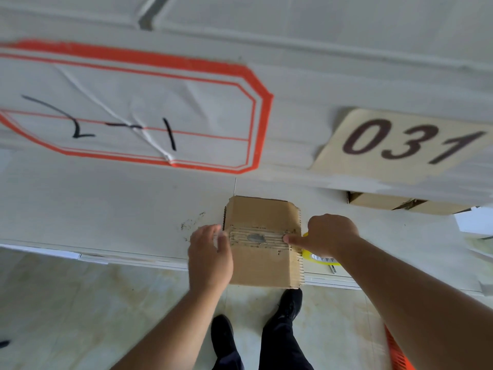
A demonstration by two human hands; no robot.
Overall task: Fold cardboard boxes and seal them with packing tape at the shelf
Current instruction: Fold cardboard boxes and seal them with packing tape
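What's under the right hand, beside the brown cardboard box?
A yellow roll of packing tape pokes out beneath the right hand, on the white shelf beside the brown cardboard box. Most of the roll is hidden.

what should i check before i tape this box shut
1. Box rests on the shelf, near end hanging past the edge: ok, but watch it tipping.
2. Flaps lie flat across the top: ok.
3. Left hand steadies the box's left side: ok, though blurred.
4. Right hand presses its thumb on the torn strip at mid-box: ok.
5. Tape roll lies behind the right hand, mostly hidden: within reach, ok; free tape end: cannot tell.
6. Torn strip is rough with the corrugation bare: not ok, tape may stick poorly there.
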